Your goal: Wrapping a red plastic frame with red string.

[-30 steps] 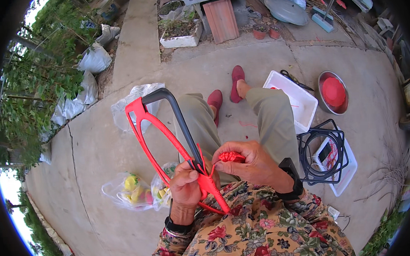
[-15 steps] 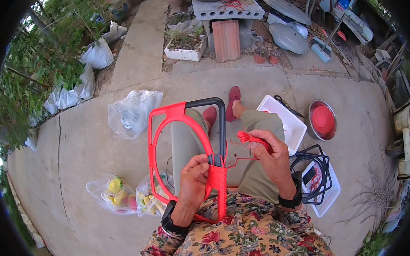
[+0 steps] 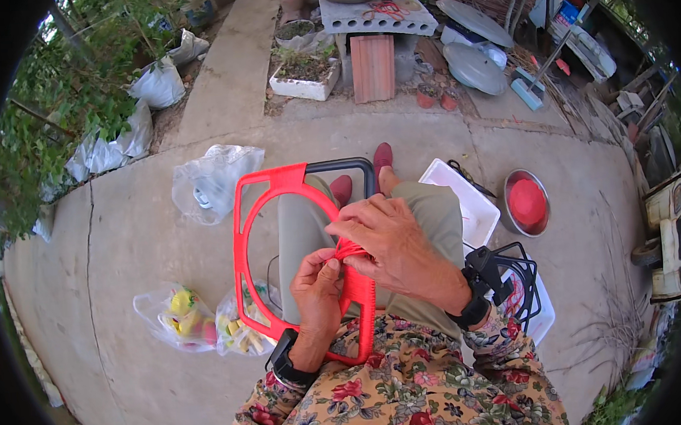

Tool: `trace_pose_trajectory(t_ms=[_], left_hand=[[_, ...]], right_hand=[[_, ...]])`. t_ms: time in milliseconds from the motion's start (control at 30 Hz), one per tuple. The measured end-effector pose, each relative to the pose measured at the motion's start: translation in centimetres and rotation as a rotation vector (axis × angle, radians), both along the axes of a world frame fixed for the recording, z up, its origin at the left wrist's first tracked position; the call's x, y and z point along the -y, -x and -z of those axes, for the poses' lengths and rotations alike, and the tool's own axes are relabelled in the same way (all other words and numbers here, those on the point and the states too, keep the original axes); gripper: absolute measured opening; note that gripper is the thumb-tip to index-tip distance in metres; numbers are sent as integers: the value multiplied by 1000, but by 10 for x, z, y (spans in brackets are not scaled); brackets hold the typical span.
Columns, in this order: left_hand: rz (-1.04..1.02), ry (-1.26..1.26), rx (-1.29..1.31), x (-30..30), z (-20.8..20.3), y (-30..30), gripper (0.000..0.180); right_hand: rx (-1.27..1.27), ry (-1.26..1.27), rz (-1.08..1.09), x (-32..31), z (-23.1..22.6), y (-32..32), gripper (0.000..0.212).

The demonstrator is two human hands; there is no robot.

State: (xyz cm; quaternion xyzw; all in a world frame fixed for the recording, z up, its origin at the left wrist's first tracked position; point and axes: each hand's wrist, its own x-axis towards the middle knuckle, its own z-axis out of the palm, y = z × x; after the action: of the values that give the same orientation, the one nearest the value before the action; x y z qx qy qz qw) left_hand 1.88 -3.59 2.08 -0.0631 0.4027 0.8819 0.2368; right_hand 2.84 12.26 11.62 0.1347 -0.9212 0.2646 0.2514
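Observation:
A red plastic frame (image 3: 250, 217) with a black top bar (image 3: 346, 164) stands on my lap. My left hand (image 3: 317, 287) grips the frame's right side near its lower part. My right hand (image 3: 388, 237) presses a red cord (image 3: 349, 250) against the same side, fingers closed on it, right above my left hand. My legs and red shoes (image 3: 382, 156) show through and beyond the frame.
Clear bags (image 3: 180, 317) with yellow and pink pieces lie on the concrete at my left, another bag (image 3: 212, 181) further out. A white tray (image 3: 463, 202), a metal bowl with a red lid (image 3: 526, 203) and black wire frames (image 3: 517, 276) sit at my right.
The frame has swung from tilted to upright and square on my lap. My right hand has moved left onto the frame's right side with the cord, meeting my left hand.

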Motion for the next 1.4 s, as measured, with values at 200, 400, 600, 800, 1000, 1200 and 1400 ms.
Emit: trace_pose_trajectory(t_ms=[200,400,600,800,1000,1200,1400], left_hand=[[42,-51,62,2,3,4,15],[146,-97,167,4,11,9,17],[281,-55,285,1,12,16,18],[400,4,396,-2,17,24,21],[-65,149,17,-17,0,9,34],[-29,204,-168,-21,-21,4,36],[52,334,-233,-14,-5,4,23]], right_hand=[[168,592,152,-26,35,-69,8],[351,916,72,-4,79,-63,14],[507,1011,30,-4,94,-42,18],[479,806,-41,-15,117,-29,20],[292,362,48,-20,87,-41,18],[254,408,161,-16,62,-56,20],[276,956,194,-20,56,-68,19]])
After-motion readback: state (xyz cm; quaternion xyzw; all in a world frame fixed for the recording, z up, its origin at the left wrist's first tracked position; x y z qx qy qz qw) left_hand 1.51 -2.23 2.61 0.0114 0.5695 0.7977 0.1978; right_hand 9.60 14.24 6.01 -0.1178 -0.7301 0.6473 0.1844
